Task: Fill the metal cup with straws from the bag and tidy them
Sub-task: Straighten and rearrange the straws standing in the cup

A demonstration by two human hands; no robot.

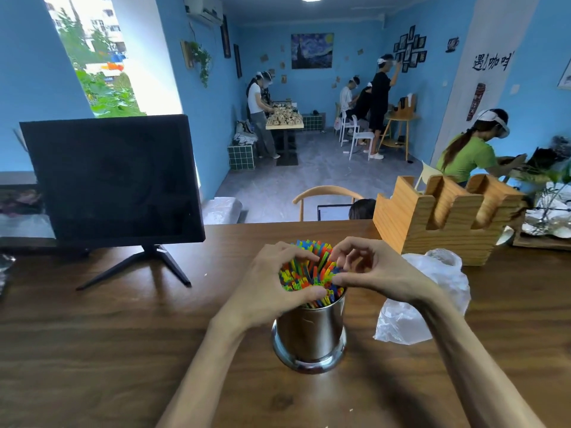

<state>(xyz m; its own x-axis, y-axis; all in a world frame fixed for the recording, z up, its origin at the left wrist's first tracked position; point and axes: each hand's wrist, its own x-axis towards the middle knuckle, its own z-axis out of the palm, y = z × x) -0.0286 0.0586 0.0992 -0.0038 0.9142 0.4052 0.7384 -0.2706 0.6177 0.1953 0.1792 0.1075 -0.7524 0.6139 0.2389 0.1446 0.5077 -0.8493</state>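
Wooden counter (123,335): both hands' grip (312,273) cups straws (309,273).

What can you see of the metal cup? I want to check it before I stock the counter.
The metal cup is a shiny steel cylinder with a flared base ring, standing upright on the wooden counter. Colourful straws fill it and stick out above its rim. The left hand and right hand cup the straws from either side. A crumpled plastic bag lies to its right.

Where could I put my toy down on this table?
Bare wood lies between the monitor stand and the metal cup, and along the near edge below the cup. It is crowded right of the cup, by the plastic bag and wooden holder.
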